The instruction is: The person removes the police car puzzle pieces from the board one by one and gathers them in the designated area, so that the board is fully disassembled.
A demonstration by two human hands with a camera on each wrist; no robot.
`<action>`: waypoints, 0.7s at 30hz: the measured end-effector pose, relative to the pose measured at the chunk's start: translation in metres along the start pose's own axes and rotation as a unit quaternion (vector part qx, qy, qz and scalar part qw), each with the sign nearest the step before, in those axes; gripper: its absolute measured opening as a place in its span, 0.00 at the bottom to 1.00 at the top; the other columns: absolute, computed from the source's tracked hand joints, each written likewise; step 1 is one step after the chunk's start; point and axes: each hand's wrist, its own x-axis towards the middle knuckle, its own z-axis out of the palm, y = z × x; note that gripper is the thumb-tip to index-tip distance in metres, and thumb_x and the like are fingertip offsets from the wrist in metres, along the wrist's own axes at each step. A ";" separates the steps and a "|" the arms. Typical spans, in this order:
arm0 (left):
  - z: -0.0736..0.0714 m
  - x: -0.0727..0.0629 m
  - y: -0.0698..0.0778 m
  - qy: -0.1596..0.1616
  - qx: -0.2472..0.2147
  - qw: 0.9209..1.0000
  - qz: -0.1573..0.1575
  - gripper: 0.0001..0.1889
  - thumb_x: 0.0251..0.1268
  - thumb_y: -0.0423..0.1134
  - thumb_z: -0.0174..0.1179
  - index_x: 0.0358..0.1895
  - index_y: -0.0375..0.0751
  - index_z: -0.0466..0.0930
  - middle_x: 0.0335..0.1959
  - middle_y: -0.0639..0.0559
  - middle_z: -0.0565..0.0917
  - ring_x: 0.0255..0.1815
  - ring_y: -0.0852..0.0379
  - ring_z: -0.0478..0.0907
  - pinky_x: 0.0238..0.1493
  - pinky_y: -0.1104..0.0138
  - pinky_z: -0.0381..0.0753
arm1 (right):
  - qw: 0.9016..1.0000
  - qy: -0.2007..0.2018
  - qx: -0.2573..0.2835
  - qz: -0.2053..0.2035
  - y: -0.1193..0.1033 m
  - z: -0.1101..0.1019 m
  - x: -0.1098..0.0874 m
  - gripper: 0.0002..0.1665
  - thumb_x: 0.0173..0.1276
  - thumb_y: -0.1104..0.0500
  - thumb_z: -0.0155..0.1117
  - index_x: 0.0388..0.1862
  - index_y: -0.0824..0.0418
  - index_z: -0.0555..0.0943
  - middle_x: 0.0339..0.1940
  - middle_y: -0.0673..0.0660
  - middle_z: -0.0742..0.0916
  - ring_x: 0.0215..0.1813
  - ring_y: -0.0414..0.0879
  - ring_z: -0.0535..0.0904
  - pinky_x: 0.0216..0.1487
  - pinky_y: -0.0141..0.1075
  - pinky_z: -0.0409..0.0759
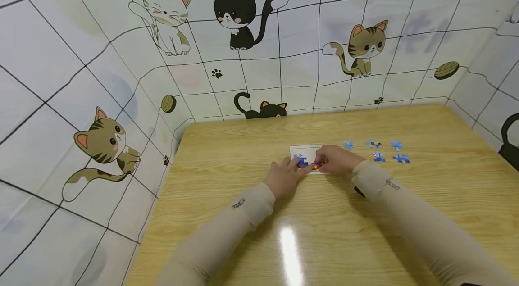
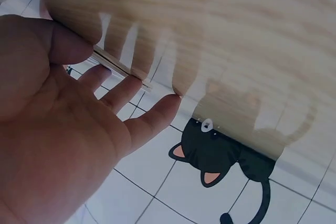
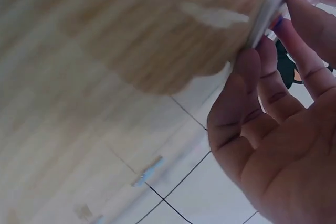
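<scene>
A small white puzzle board (image 1: pixel 309 152) lies flat on the table, with blue puzzle pieces (image 1: pixel 302 160) in its lower left part. My left hand (image 1: pixel 282 179) rests at the board's near left side, fingers extended onto it; the left wrist view shows those fingers (image 2: pixel 149 121) spread and nearly straight along the board's edge. From the right, my right hand (image 1: pixel 339 159) pinches a red and blue puzzle piece (image 1: pixel 317 166) low on the board. In the right wrist view the right fingers (image 3: pixel 275 90) bend at the board's edge and mostly hide that piece.
Several loose jigsaw pieces lie right of the board, among them a light blue one (image 1: pixel 396 145) and a multicoloured one (image 1: pixel 373 144). The wooden table (image 1: pixel 227 151) meets a cat-patterned wall covering (image 1: pixel 300 74) at the back. A black object (image 1: pixel 510 142) shows at the right edge.
</scene>
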 end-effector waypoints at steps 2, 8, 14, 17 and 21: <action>-0.002 -0.001 0.000 -0.004 0.001 1.000 0.001 0.34 0.83 0.45 0.42 0.82 0.75 0.38 0.81 0.50 0.56 0.78 0.47 0.57 0.61 0.45 0.77 | 1.000 -0.005 -0.005 0.015 -0.002 -0.002 0.001 0.06 0.64 0.67 0.74 0.35 0.58 0.85 0.35 0.51 0.84 0.37 0.44 0.76 0.40 0.39 0.76; -0.007 -0.002 0.001 -0.008 -0.018 1.000 0.005 0.34 0.83 0.40 0.42 0.82 0.75 0.41 0.80 0.50 0.58 0.77 0.47 0.58 0.61 0.44 0.76 | 0.998 0.004 -0.056 0.028 -0.017 -0.008 0.002 0.08 0.57 0.68 0.78 0.31 0.60 0.86 0.30 0.50 0.85 0.34 0.44 0.78 0.39 0.42 0.79; -0.004 -0.002 0.001 -0.003 -0.024 1.000 0.011 0.33 0.83 0.42 0.43 0.82 0.74 0.45 0.80 0.52 0.56 0.78 0.47 0.54 0.64 0.40 0.71 | 0.997 0.002 -0.059 0.049 -0.022 -0.007 0.003 0.08 0.57 0.68 0.78 0.31 0.60 0.86 0.31 0.51 0.87 0.35 0.45 0.81 0.40 0.43 0.81; -0.006 -0.003 0.001 0.008 -0.012 1.000 0.013 0.31 0.83 0.42 0.42 0.82 0.73 0.47 0.80 0.54 0.56 0.79 0.47 0.54 0.65 0.40 0.70 | 0.998 0.003 -0.052 0.033 -0.019 -0.007 0.004 0.08 0.56 0.69 0.78 0.30 0.61 0.85 0.29 0.50 0.86 0.34 0.44 0.79 0.38 0.41 0.80; -0.008 -0.006 0.000 0.013 -0.014 1.000 0.012 0.32 0.83 0.41 0.42 0.81 0.73 0.48 0.80 0.55 0.58 0.76 0.49 0.58 0.63 0.43 0.71 | 0.997 0.009 -0.070 0.004 -0.016 -0.006 0.006 0.08 0.56 0.69 0.78 0.29 0.61 0.86 0.27 0.49 0.84 0.32 0.42 0.76 0.37 0.39 0.77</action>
